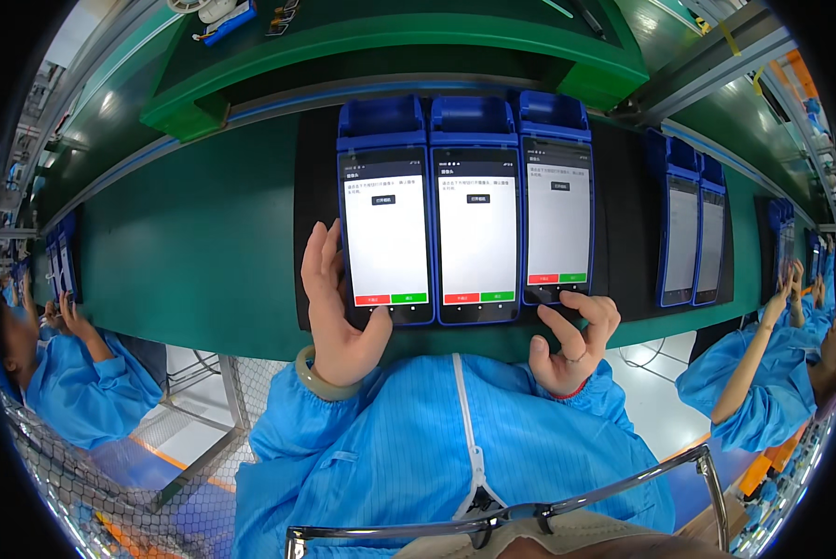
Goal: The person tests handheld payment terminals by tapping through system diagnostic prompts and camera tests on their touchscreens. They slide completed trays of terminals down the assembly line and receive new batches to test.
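Resting open left hand (336,307) beside left terminal (385,212); right hand (571,347) curled, empty, covering right terminal (557,200) corner.

Setting: electronics assembly or test line in a factory. Evidence: long green conveyor belt (203,252) running the width of the view; raised green shelf (390,47) along its far edge; black mat (317,186) carrying three blue handheld terminals (478,214) with lit screens; more terminals (693,233) toward the right end; seated workers (772,373) in blue anti-static smocks on both sides.
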`<state>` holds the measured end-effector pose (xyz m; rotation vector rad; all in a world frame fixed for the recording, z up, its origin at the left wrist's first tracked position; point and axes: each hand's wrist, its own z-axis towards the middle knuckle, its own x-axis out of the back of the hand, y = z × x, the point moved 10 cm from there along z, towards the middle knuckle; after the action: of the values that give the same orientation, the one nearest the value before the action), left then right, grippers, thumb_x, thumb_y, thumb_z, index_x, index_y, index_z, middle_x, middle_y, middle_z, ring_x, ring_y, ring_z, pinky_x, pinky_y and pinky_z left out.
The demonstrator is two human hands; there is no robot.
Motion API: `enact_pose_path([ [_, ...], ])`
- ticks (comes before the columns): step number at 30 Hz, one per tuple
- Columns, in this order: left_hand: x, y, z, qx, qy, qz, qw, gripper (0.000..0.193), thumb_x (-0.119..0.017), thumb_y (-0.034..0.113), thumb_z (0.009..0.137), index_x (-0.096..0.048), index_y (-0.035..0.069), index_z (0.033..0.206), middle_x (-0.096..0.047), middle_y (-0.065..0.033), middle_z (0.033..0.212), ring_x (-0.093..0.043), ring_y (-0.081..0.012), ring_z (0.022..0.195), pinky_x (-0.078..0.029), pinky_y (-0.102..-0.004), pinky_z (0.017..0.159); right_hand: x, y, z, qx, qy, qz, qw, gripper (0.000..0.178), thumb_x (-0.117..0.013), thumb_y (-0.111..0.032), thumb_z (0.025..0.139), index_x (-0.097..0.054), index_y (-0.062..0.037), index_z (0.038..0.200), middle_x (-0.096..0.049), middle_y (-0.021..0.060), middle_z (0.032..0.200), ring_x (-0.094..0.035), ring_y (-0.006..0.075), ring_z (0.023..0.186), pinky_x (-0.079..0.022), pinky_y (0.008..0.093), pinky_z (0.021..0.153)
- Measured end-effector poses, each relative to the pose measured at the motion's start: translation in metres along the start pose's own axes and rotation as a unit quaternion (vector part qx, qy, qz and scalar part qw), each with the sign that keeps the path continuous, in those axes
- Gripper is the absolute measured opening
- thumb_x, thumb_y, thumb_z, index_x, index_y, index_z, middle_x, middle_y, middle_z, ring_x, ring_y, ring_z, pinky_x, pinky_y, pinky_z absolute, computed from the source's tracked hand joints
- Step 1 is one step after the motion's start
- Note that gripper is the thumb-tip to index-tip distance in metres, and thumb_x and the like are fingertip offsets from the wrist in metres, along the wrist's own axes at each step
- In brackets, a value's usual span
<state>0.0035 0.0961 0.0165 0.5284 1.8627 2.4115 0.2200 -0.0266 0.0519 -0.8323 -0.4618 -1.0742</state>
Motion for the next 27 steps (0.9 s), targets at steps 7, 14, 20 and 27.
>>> enact_pose_path([
  [7, -0.003, -0.001, 0.000, 0.008, 0.019, 0.080, 0.997, 0.091, -0.061, -0.004, 0.069, -0.008, 0.004, 0.143, -0.027, -0.0244, 0.140, -0.039, -0.0292, 0.123, -0.035, -0.0386, 0.101, -0.008, -0.010, 0.004, 0.012, -0.021, -0.033, 0.999, 0.034, -0.069, -0.033, 0.068, -0.068, -0.0198, 0.100, -0.053, 0.0125, 0.109, -0.044, 0.0259, 0.097, -0.032, 0.0426, 0.087],
  [14, -0.002, 0.001, 0.000, -0.006, 0.020, 0.041, 0.999, 0.086, -0.059, 0.002, 0.071, -0.011, 0.000, 0.141, -0.027, -0.0286, 0.138, -0.036, -0.0357, 0.127, -0.033, -0.0434, 0.103, -0.020, -0.010, 0.009, -0.001, -0.089, -0.099, 0.991, 0.038, -0.067, -0.045, 0.071, -0.068, -0.0253, 0.103, -0.050, 0.0131, 0.117, -0.043, 0.0292, 0.108, -0.017, 0.0518, 0.103],
  [20, -0.001, 0.001, -0.001, -0.006, 0.015, 0.041, 0.999, 0.084, -0.056, 0.001, 0.070, -0.012, 0.000, 0.142, -0.026, -0.0268, 0.140, -0.032, -0.0351, 0.130, -0.028, -0.0429, 0.106, 0.013, 0.026, 0.002, -0.106, 0.011, -0.073, 0.992, 0.035, -0.070, -0.018, 0.065, -0.068, -0.0060, 0.098, -0.051, 0.0138, 0.116, -0.042, 0.0312, 0.105, -0.035, 0.0425, 0.090],
  [27, -0.001, 0.000, -0.001, 0.000, 0.009, 0.026, 1.000, 0.083, -0.053, 0.000, 0.070, -0.011, 0.000, 0.142, -0.024, -0.0271, 0.141, -0.028, -0.0360, 0.132, -0.025, -0.0435, 0.107, 0.023, 0.035, 0.002, -0.132, 0.016, -0.075, 0.988, 0.034, -0.068, -0.009, 0.066, -0.067, -0.0053, 0.100, -0.053, 0.0136, 0.113, -0.043, 0.0307, 0.104, -0.037, 0.0399, 0.089],
])
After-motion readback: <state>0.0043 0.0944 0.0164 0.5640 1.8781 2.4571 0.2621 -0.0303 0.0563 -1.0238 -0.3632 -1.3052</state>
